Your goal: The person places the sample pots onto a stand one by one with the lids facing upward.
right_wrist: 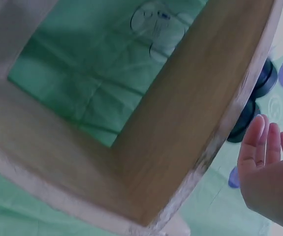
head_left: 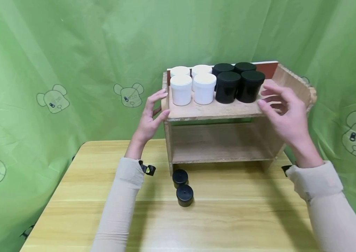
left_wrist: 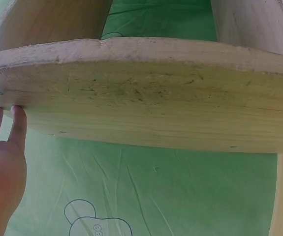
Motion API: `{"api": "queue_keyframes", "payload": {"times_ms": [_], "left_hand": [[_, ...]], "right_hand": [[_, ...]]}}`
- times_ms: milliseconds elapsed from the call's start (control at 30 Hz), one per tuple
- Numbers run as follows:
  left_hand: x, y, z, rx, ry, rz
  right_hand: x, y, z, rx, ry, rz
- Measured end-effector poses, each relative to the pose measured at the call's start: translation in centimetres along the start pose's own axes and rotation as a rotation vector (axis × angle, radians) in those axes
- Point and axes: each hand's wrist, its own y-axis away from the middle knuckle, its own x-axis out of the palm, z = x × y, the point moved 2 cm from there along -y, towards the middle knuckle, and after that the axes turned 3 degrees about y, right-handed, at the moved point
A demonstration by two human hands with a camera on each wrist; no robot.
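Note:
A wooden two-tier shelf (head_left: 222,112) stands on the table. My left hand (head_left: 151,115) touches the upper part of its left side panel; in the left wrist view the fingertips (left_wrist: 18,110) meet the panel's outer face. On the top tier, several white jars (head_left: 181,90) stand at the left and several black jars (head_left: 227,87) at the right, in two rows. Just right of the front right black jar (head_left: 250,86) is my right hand (head_left: 286,110), fingers loosely bent and nothing seen in its grasp. The right wrist view shows this hand (right_wrist: 269,172) beside dark jars.
Two small black lidded containers (head_left: 185,195) sit on the wooden table (head_left: 234,217) before the shelf's left leg. The shelf's lower tier (head_left: 218,143) lies under the jars. A green curtain (head_left: 102,52) with printed cartoon heads hangs behind and at both sides.

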Motion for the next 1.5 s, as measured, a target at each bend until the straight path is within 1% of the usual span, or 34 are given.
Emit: {"api": "queue_keyframes", "payload": {"times_ms": [200,367,500,633,800,900,967,1100,1167,1267,1367,1500], "left_hand": [[-0.1,0.3,0.0,-0.006,-0.008,-0.001],[-0.1,0.1,-0.1,-0.01,-0.01,-0.002],[0.0,0.0,0.0,-0.027,-0.004,-0.008],[0.1,-0.1,0.1,-0.034,0.004,-0.007],[0.4,-0.1,0.3,-0.018,0.003,-0.002],[0.4,-0.2,0.1,-0.012,-0.003,0.002],[0.4,-0.3,0.1,-0.009,-0.003,0.005],[0.3,-0.2,0.2,-0.017,0.004,0.005],[0.2,-0.1,0.2,-0.024,0.002,0.006],[0.1,0.0,0.2,-0.026,-0.007,0.006],[0.1,0.0,0.3,-0.018,-0.011,0.003],[0.1,0.1,0.2,-0.023,-0.001,-0.004]], "right_hand": [[2.4,2.8,0.5,-0.072,0.007,0.115],[5.0,5.2,0.2,-0.15,0.029,0.213],[7.4,7.2,-0.7,-0.151,0.022,0.307],[9.9,9.6,-2.1,-0.123,0.017,0.415],[12.6,12.4,-3.6,-0.078,0.026,0.54],[14.2,14.0,-4.3,-0.062,0.04,0.608],[15.1,14.9,-4.7,-0.046,0.045,0.67],[16.6,16.7,-5.5,0.036,0.015,0.825],[17.2,17.5,-5.8,0.073,0.006,0.886],[17.9,18.3,-6.2,0.091,0.006,0.929],[18.3,19.0,-6.4,0.092,0.008,0.947],[18.6,19.4,-6.6,0.083,0.014,0.968]]}}
